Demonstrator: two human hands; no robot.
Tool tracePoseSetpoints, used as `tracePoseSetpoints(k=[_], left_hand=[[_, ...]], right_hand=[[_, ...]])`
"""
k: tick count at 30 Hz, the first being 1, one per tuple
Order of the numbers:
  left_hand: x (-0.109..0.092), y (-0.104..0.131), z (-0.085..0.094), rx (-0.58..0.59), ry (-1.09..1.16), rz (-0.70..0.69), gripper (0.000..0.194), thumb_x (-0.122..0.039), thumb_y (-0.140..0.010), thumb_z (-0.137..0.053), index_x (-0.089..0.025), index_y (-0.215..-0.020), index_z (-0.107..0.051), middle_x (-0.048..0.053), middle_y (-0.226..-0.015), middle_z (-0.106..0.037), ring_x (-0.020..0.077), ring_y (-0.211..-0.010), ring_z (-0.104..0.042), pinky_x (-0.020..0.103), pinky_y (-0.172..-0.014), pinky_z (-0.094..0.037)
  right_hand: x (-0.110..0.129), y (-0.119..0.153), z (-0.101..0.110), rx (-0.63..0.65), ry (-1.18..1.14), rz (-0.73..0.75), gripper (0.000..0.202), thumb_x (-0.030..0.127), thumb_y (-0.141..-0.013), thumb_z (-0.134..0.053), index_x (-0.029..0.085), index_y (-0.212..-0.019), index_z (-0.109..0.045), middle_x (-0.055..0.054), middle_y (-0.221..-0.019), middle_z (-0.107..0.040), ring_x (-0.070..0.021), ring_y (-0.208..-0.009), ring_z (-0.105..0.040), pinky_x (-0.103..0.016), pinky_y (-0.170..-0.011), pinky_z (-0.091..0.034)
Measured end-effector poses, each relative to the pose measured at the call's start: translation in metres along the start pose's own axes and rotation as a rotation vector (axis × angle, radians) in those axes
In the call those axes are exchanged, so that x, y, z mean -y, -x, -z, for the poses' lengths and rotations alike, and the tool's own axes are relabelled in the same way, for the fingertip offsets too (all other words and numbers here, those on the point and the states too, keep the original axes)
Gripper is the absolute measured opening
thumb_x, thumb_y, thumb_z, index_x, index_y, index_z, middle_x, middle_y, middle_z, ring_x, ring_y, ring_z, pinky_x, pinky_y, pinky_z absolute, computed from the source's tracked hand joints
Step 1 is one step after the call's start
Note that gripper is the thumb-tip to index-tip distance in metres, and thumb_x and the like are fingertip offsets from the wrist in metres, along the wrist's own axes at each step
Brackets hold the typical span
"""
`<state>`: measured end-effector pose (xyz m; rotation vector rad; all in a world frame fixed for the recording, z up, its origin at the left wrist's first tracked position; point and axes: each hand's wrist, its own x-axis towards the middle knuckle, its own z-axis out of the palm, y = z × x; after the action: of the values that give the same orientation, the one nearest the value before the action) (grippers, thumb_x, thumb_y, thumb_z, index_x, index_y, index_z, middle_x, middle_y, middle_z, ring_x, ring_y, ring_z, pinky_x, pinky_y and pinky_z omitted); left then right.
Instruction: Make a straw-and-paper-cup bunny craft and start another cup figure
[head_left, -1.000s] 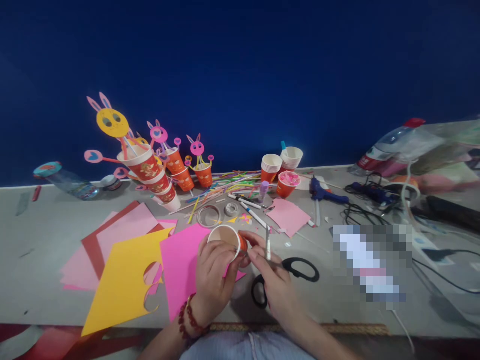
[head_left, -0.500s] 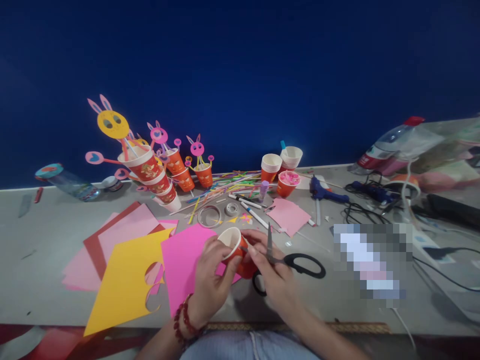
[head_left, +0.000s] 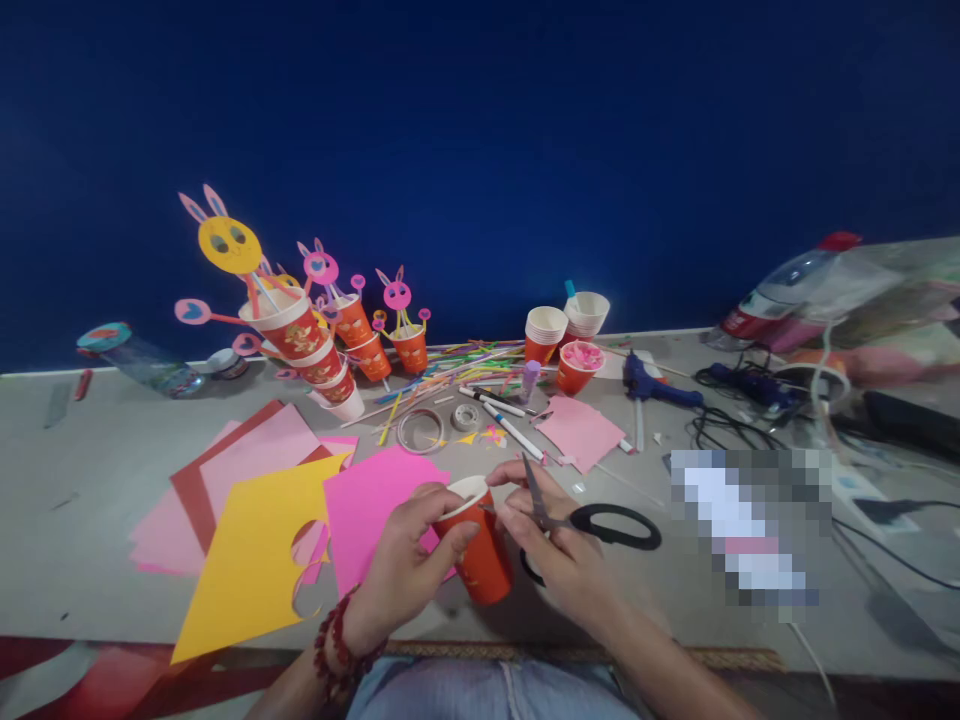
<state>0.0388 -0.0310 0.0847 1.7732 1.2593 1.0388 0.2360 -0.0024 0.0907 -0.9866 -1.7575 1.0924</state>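
An orange paper cup [head_left: 484, 560] with a white rim is held up in front of me, its mouth tilted slightly away. My left hand [head_left: 420, 550] grips it by the rim, thumb outside. My right hand [head_left: 559, 540] is closed around open-bladed scissors [head_left: 615, 525] with black handles; one blade points up and the other reaches toward the cup's rim. Whether that blade touches the cup is hard to make out. The right fingertips are close beside the rim. Below and left of the cup lies a bright pink sheet [head_left: 375, 500].
Yellow paper [head_left: 240, 550] with round cut-outs lies at left. Behind stand cups with rabbit figures [head_left: 296, 335], loose coloured sticks [head_left: 465, 365] and stacked cups [head_left: 545, 335]. At right are a blue glue gun [head_left: 660, 385], cables and a power strip [head_left: 870, 500].
The cup has turned from lying toward me to more upright, so its orange side now shows. Both hands stay at it, and the scissors remain in my right hand.
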Motion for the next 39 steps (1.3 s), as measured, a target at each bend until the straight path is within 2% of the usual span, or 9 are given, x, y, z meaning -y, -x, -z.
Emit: tracePoseSetpoints(k=[6, 12, 18, 23, 30, 34, 39], left_hand=[[-0.003, -0.002, 0.008, 0.105, -0.001, 0.101, 0.019, -0.033, -0.096, -0.059, -0.018, -0.085, -0.064, 0.0, -0.077, -0.062, 0.016, -0.077, -0.057, 0.025, -0.073, -0.043], [-0.004, -0.006, 0.014, 0.25, 0.098, 0.186, 0.025, -0.038, -0.095, -0.058, -0.017, -0.082, -0.061, -0.002, -0.071, -0.06, 0.014, -0.07, -0.054, 0.024, -0.068, -0.041], [-0.001, -0.007, 0.009, 0.196, 0.187, 0.199, 0.034, -0.045, -0.1, -0.048, -0.018, -0.08, -0.053, -0.003, -0.071, -0.053, 0.0129, -0.066, -0.049, 0.024, -0.063, -0.038], [0.0, -0.01, 0.01, 0.224, 0.151, 0.205, 0.03, -0.045, -0.1, -0.048, -0.02, -0.083, -0.049, -0.005, -0.07, -0.048, 0.0126, -0.065, -0.045, 0.024, -0.061, -0.035], [-0.003, -0.024, 0.02, 0.339, 0.119, 0.194, 0.032, -0.046, -0.096, -0.054, -0.02, -0.079, -0.049, -0.004, -0.073, -0.049, 0.0135, -0.069, -0.045, 0.024, -0.064, -0.036], [0.002, -0.03, 0.02, 0.42, 0.258, 0.252, 0.037, -0.05, -0.092, -0.06, -0.018, -0.076, -0.052, -0.005, -0.071, -0.047, 0.0115, -0.066, -0.041, 0.022, -0.061, -0.033], [0.011, -0.035, 0.017, 0.556, 0.412, 0.325, 0.039, -0.052, -0.086, -0.068, -0.017, -0.078, -0.055, -0.006, -0.066, -0.047, 0.0092, -0.06, -0.039, 0.021, -0.055, -0.029]], right_hand=[[0.004, -0.002, 0.011, 0.118, 0.065, 0.06, 0.036, 0.034, -0.103, -0.047, 0.021, -0.07, -0.055, -0.006, -0.107, -0.063, -0.0209, -0.099, -0.06, -0.034, -0.094, -0.046], [0.002, -0.008, 0.022, 0.286, 0.13, 0.153, 0.029, 0.029, -0.105, -0.047, 0.021, -0.079, -0.058, -0.003, -0.104, -0.062, -0.02, -0.099, -0.059, -0.032, -0.09, -0.044], [0.003, -0.012, 0.028, 0.321, 0.173, 0.192, 0.024, 0.027, -0.104, -0.047, 0.021, -0.083, -0.058, -0.002, -0.104, -0.061, -0.019, -0.097, -0.058, -0.032, -0.088, -0.042], [0.01, -0.014, 0.031, 0.359, 0.251, 0.224, 0.025, 0.027, -0.103, -0.047, 0.02, -0.083, -0.059, -0.004, -0.102, -0.062, -0.02, -0.095, -0.059, -0.033, -0.085, -0.042], [0.01, -0.023, 0.036, 0.455, 0.355, 0.418, 0.029, 0.03, -0.105, -0.047, 0.019, -0.085, -0.065, -0.007, -0.097, -0.068, -0.0203, -0.092, -0.06, -0.032, -0.082, -0.043], [0.005, -0.032, 0.041, 0.607, 0.299, 0.504, 0.038, 0.041, -0.107, -0.043, 0.02, -0.091, -0.069, -0.008, -0.102, -0.07, -0.019, -0.092, -0.062, -0.03, -0.077, -0.044], [0.004, -0.044, 0.045, 0.745, 0.255, 0.52, 0.049, 0.049, -0.107, -0.036, 0.02, -0.089, -0.07, -0.008, -0.098, -0.072, -0.019, -0.09, -0.063, -0.029, -0.075, -0.044]])
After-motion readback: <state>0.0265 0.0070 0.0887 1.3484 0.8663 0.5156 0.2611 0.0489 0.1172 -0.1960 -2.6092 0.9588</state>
